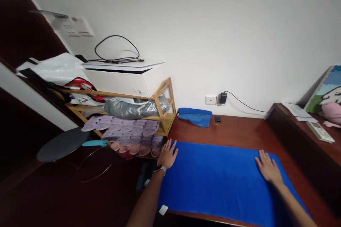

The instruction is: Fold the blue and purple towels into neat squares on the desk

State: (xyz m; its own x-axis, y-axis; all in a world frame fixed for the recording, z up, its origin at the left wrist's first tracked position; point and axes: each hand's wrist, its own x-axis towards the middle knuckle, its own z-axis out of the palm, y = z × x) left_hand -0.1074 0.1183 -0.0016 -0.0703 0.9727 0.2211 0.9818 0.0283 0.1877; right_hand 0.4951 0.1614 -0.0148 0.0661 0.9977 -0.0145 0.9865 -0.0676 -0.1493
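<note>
A blue cloth (pixel 218 181) lies spread flat on the reddish-brown wooden table (pixel 237 127), with a white tag (pixel 163 209) at its near left corner. My left hand (pixel 167 154), with a watch at the wrist, rests on the far left corner of the cloth, fingers apart. On the far right part lies my right hand (pixel 268 166), palm down with spread fingers. Neither hand grips anything. Behind the spread cloth, a folded blue cloth (pixel 195 116) sits against the wall.
To the left stands a wooden rack (pixel 169 122) with slippers (pixel 126 127), a white box (pixel 119 81) and a bag. A round stool (pixel 62 144) is farther left. On the right, a raised ledge holds a remote (pixel 319 131). A charger (pixel 223 98) is plugged into the wall.
</note>
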